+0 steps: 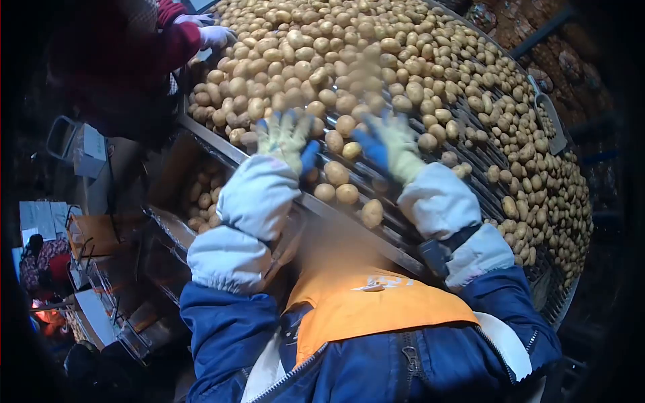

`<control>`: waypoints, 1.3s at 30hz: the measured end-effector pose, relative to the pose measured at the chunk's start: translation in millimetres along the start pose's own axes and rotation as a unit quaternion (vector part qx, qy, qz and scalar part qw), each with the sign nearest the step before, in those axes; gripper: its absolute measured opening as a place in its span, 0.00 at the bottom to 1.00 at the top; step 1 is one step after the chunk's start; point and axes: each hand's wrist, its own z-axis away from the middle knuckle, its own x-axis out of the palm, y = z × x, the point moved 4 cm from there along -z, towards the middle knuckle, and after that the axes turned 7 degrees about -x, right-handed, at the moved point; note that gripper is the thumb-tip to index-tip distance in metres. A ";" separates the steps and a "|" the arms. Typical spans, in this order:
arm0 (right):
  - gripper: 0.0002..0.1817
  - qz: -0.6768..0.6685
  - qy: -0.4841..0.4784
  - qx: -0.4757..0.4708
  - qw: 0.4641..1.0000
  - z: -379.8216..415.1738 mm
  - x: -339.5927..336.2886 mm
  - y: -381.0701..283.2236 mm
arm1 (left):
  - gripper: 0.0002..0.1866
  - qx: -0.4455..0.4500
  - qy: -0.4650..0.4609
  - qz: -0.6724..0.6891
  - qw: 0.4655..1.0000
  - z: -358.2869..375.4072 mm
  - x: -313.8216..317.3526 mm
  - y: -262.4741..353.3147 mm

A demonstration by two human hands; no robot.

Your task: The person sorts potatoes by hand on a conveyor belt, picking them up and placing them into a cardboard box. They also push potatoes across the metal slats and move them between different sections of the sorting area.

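The potatoes [336, 172] lie on dark rollers [363, 177], just past the metal rail [336, 213]. A big heap of them spreads far out from the rail. The left hand [283, 140], in a glove with blue tips, is just past the rail, its fingers spread wide at the heap's near side. The right hand [391, 142] is past the rail too, with its fingers apart and its thumb near a yellow potato. Neither hand is closed around a potato, and I cannot tell if every fingertip touches one. A few loose potatoes sit between the hands and the rail. On the near side of the rail, more potatoes lie in a bin [179, 166]. Far past the rail is a pale scoop [555, 122].

Each potato looks hard, smooth and light enough for one hand. It should roll easily, and it may bruise if dropped. The best hold is around its fat middle.
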 end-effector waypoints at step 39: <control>0.08 -0.163 0.047 -0.124 0.978 86.6 -33.9 31.9 | 0.18 -0.279 0.052 0.448 0.848 147.0 -54.9 52.2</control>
